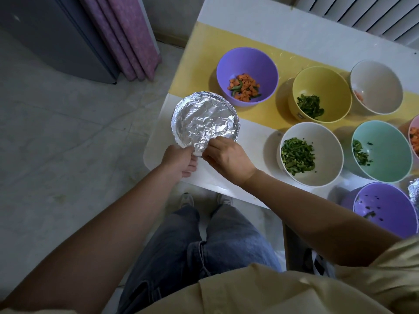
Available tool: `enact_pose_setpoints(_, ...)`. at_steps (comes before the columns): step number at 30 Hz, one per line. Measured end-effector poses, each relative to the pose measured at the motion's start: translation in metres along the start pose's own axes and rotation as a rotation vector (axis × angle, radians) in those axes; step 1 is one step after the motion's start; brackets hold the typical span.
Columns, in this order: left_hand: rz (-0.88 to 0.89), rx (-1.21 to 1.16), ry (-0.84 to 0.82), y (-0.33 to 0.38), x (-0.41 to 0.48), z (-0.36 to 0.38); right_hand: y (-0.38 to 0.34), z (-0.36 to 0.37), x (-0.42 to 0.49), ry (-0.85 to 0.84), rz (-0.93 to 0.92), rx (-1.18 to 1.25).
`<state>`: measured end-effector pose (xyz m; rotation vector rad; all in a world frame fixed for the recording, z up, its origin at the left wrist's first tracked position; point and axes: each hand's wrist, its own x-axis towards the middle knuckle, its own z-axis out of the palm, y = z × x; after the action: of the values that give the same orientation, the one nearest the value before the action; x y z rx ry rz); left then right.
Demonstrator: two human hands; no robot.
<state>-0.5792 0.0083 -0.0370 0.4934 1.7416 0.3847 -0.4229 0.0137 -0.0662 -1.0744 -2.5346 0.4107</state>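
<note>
A round dish covered in crinkled aluminium foil (205, 120) sits at the near left corner of the table (229, 184). My left hand (180, 160) grips the dish's near rim, thumb on the foil and fingers underneath. Right beside it, my right hand (227, 158) pinches the foil edge at the same near rim.
Several bowls stand to the right: a purple bowl (247, 62) with carrot and green pieces, a yellow bowl (322, 87), a white bowl (311, 137) and a mint bowl (383, 143) with chopped greens. A second purple bowl (383, 209) sits near the front edge. The floor lies left of the table.
</note>
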Motion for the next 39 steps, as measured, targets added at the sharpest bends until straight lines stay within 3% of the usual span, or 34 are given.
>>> enact_pose_setpoints(13,0.028,-0.065,0.093,-0.005,0.001,0.007,-0.015,0.009,0.006,0.03,0.064,0.049)
enact_pose_setpoints(22,0.015,0.141,-0.088,0.01,0.001,-0.03,-0.016,0.001,0.001,-0.1,0.042,0.138)
enact_pose_setpoints(28,0.051,0.023,0.097,-0.009,0.006,-0.022,-0.019,0.007,0.005,-0.062,0.002,0.108)
enact_pose_setpoints(33,0.017,-0.085,0.036,-0.023,0.001,-0.002,-0.027,0.015,0.008,-0.037,0.025,0.097)
enact_pose_setpoints(39,-0.048,-0.001,-0.047,-0.016,-0.002,-0.011,-0.027,0.017,0.01,0.012,0.029,0.092)
